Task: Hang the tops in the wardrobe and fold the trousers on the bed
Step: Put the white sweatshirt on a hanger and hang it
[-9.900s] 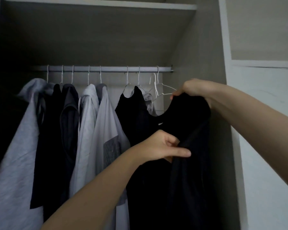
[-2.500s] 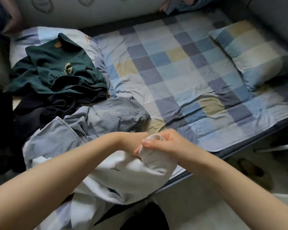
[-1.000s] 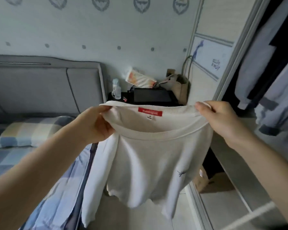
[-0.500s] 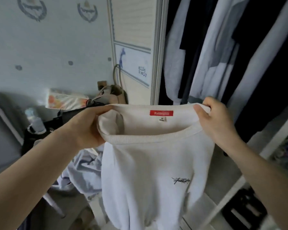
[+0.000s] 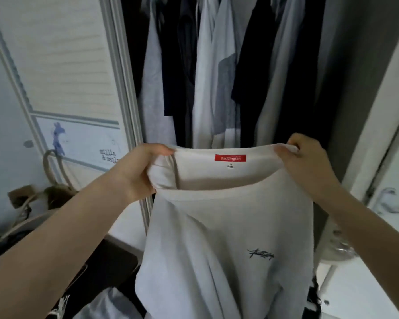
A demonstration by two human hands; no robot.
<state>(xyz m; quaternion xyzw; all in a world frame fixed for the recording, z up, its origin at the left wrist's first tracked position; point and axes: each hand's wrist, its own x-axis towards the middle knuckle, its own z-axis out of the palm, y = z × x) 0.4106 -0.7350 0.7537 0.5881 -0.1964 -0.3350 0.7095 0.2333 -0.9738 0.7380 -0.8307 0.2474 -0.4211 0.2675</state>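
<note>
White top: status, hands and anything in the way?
Left hand and right hand grip white top at shoulders. No hanger in it. Hanging clothes behind.

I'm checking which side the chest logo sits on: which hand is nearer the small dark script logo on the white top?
Right. The right hand grips the collar almost above the logo; the left hand grips the opposite collar end.

**Single head view, facing the open wardrobe**

Head camera looks forward and slightly down, close behind the left hand [image 5: 138, 171] and right hand [image 5: 309, 166], straight at hanging clothes [image 5: 217, 65] in the wardrobe [image 5: 359, 65]. Wide-angle; edges bend.
</note>
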